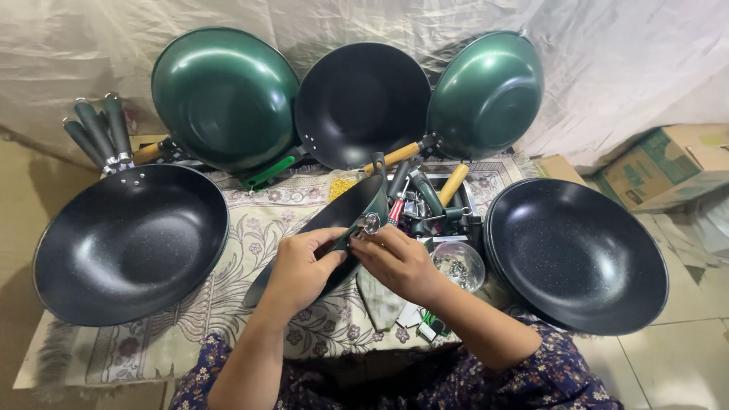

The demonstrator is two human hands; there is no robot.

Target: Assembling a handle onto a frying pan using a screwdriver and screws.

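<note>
While the left hand grips a tilted pan, the right hand pinches its metal fitting

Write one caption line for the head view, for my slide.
Both hands, left hand and right hand, hold a green wok on edge over a floral cloth, among five other woks.

Single head view, steeply downward, seemingly close.

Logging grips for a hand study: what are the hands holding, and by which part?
Both hands, left hand and right hand, hold a tilted green pan at its rim, beside a small metal fitting.
</note>
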